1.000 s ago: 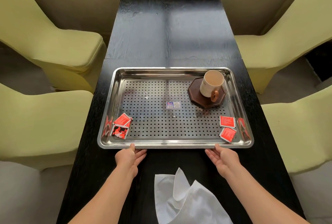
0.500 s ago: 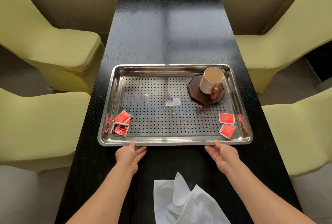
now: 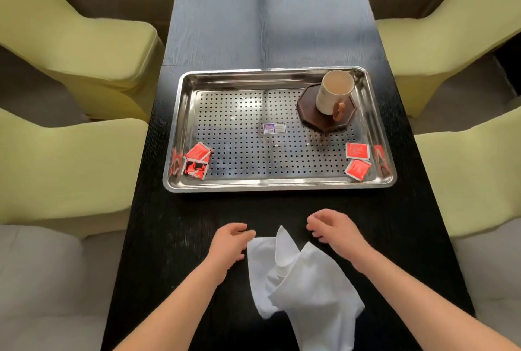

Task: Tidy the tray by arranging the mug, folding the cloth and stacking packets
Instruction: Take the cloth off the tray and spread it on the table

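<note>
A steel tray (image 3: 279,183) with a perforated floor lies across the black table. In its far right corner a cream mug (image 3: 334,94) with a brown handle stands on a dark octagonal coaster (image 3: 317,121). Red packets lie in the near left corner (image 3: 197,160) and the near right corner (image 3: 357,160). A crumpled white cloth (image 3: 304,280) lies on the table in front of the tray. My left hand (image 3: 229,242) touches the cloth's far left corner, fingers curled. My right hand (image 3: 337,231) hovers over the table just right of the cloth's raised point, fingers bent and empty.
The black table (image 3: 267,21) runs away from me between yellow-green chairs on the left (image 3: 70,37) and right (image 3: 456,26). A small label (image 3: 274,128) sits at the tray's middle.
Both hands have let go of the tray's near rim and drawn back to the cloth. The tray now lies farther from me on the table.
</note>
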The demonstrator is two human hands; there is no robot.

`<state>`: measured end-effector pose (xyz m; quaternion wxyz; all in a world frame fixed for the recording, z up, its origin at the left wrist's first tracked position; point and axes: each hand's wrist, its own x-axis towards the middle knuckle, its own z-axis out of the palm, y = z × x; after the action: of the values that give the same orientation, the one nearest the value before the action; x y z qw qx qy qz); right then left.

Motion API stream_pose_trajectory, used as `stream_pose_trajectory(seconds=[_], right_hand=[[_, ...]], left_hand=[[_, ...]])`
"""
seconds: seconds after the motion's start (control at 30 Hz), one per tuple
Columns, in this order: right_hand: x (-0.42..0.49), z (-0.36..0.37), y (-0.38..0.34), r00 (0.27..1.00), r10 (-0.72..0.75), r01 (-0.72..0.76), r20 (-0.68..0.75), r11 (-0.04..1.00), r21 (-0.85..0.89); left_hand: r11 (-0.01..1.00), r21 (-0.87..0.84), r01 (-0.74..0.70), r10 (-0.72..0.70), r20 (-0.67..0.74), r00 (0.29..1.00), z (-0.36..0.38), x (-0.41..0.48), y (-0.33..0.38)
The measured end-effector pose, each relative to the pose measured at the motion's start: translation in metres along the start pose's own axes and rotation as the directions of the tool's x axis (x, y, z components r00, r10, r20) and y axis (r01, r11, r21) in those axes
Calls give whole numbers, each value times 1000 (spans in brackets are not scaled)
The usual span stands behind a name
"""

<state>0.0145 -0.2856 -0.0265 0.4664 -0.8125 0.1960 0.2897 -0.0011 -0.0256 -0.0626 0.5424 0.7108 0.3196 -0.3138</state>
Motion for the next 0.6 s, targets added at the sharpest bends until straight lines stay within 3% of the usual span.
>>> stream_pose_trajectory(seconds=[0.13,0.3,0.37,0.47,0.6], right_hand=[[-29,14,1,963,-102,167,251,953,-252],[-34,17,2,913,-202,380,354,735,-562],[-34,11,3,907,-224,399,356,723,-564],[-37,-6,2,927,-255,360,274,805,-471],[-46,-40,0,959,-229,256,164,953,-164]], left_hand=[[955,280,-98,85,55,995,13,-8,-10],[897,394,-203,196,57,979,17,-15,-9],[918,345,-196,203,16,979,11,-19,-9],[963,182,-197,207,-41,977,-7,-29,-10],[969,-125,-211,194,-135,972,-39,-49,-7]])
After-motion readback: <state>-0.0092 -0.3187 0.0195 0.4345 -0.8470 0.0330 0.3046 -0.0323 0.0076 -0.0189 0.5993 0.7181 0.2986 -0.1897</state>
